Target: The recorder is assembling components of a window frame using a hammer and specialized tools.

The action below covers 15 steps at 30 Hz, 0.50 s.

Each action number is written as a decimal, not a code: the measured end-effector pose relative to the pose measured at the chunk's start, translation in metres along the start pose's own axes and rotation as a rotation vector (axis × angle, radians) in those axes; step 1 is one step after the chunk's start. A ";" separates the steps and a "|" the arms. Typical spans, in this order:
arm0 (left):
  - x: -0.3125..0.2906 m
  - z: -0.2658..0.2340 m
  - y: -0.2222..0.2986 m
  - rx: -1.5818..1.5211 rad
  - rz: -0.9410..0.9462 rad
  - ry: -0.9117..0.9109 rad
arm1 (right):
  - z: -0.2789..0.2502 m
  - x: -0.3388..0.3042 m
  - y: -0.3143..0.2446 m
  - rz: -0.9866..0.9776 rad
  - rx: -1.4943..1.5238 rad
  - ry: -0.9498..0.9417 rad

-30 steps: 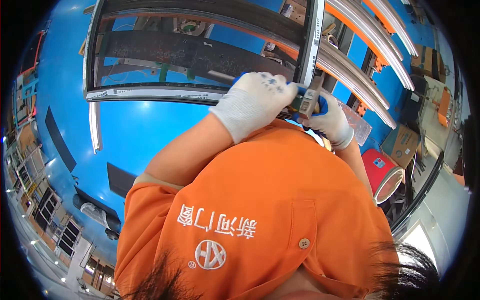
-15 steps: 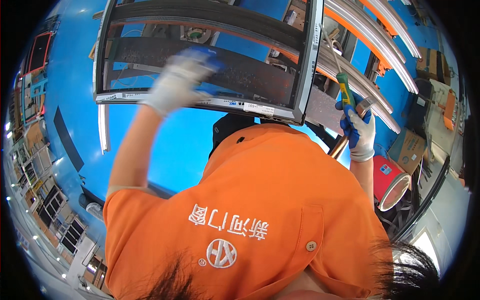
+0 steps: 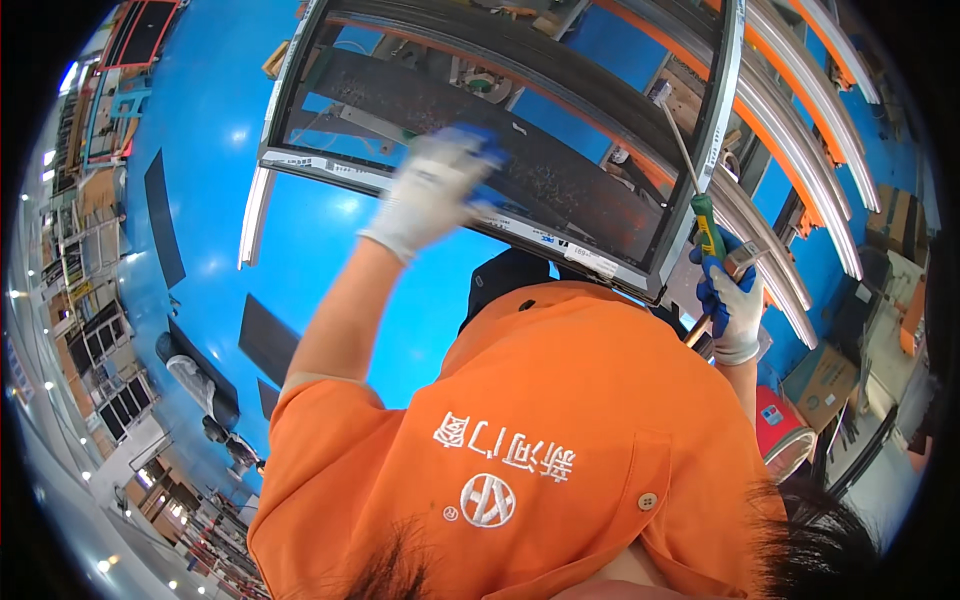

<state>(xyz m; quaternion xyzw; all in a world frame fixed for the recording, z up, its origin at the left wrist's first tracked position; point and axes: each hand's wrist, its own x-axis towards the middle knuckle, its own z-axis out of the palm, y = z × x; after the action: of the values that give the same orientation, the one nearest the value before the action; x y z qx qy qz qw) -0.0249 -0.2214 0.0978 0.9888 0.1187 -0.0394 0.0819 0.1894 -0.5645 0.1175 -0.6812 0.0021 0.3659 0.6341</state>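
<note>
A dark rectangular window frame (image 3: 722, 100) with pale protective tape along its edges lies in front of me, tilted, over bars and rails. My left hand (image 3: 432, 195), in a white and blue glove, is over the frame's near edge; motion smears its fingers. At the frame's near right corner, my gloved right hand (image 3: 738, 305) is closed round a screwdriver (image 3: 707, 228) with a green and yellow handle and a hammer (image 3: 745, 258). The screwdriver's shank points away from me, across the frame's right side. Part of the hammer's handle shows below the hand.
Long silver and orange rails (image 3: 800, 170) extend to the right of the frame. A red drum-shaped container (image 3: 782, 425) and a cardboard box (image 3: 830, 385) stand at the lower right. Dark flat strips (image 3: 165, 220) lie on the blue floor (image 3: 210, 110) at left.
The whole view has shifted, so the frame and both hands appear farther right and lower. My left hand is blurred over the near edge in both pictures. My right hand keeps both tools.
</note>
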 end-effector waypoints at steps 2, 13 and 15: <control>-0.016 -0.011 -0.070 -0.101 -0.454 -0.027 | -0.001 -0.002 0.002 0.006 -0.004 0.008; -0.012 0.013 -0.038 -0.183 -0.481 0.524 | 0.023 0.005 -0.006 0.046 -0.136 -0.033; 0.006 0.007 0.025 -0.360 -0.295 0.496 | 0.022 0.006 -0.009 0.048 -0.214 -0.049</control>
<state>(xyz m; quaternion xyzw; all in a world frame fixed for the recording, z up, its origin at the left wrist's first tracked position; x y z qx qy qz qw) -0.0139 -0.2448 0.0945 0.9101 0.2818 0.2124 0.2171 0.1870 -0.5411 0.1240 -0.7356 -0.0362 0.3960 0.5484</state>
